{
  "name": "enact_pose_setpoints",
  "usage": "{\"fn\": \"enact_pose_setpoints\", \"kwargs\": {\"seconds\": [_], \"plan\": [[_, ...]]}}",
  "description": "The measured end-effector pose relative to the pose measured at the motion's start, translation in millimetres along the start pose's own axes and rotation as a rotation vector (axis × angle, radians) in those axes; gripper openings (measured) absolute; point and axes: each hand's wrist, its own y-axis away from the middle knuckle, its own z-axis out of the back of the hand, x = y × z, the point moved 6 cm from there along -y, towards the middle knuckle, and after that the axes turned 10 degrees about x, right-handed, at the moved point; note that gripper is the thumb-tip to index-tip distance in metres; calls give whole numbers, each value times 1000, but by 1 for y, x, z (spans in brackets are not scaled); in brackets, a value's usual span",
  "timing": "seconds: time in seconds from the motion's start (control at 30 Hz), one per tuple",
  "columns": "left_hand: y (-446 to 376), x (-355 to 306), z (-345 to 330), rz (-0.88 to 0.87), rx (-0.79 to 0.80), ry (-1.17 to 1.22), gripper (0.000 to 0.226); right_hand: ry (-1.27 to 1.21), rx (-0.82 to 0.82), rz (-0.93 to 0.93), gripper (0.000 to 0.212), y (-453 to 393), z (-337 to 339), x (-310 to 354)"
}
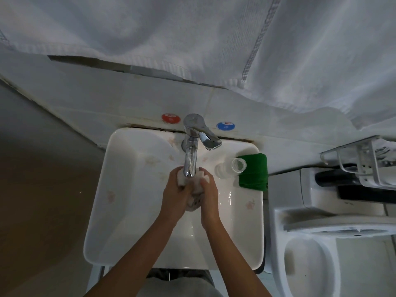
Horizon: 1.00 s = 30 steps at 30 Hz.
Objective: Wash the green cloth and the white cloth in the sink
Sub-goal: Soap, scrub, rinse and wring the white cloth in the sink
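Over the white sink (120, 211), both my hands squeeze the bunched white cloth (196, 190) just under the chrome tap (190, 159). My left hand (176, 194) grips the cloth's left side and my right hand (209, 197) grips its right side. Most of the cloth is hidden between my palms. The green cloth (255, 179) lies folded on the sink's right rim, apart from my hands.
A clear plastic cup (230, 168) lies on its side against the green cloth. White towels (192, 39) hang above the sink. A red (170, 118) and a blue knob (225, 126) sit on the tiled wall. A toilet (310, 254) and a metal rack (364, 166) stand at the right.
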Motion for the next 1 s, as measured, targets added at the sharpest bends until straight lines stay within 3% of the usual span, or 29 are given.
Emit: {"fn": "enact_pose_setpoints", "kwargs": {"seconds": [0.07,0.17,0.23,0.3,0.47,0.63,0.8,0.9,1.0], "plan": [[0,3,4,-25,2,32,36,130,81,-33,63,-1,-7,4],[3,11,6,-5,33,90,50,249,144,-126,55,1,-9,3],[3,16,3,-12,79,108,61,150,189,-130,36,3,-10,3],[8,15,0,-30,100,107,64,30,125,-132,32,2,-6,1],[16,0,-4,-140,131,91,32,-13,51,-26,44,3,0,-1],[7,-5,0,-21,116,103,19,-123,132,-48,36,1,0,8],[3,10,6,21,-28,-36,39,-106,80,-171,46,-6,-12,0],[5,13,7,35,-160,-161,43,25,29,-146,22,-12,-21,0],[6,2,8,43,-245,-234,50,126,13,-62,17,-8,-25,15]]}}
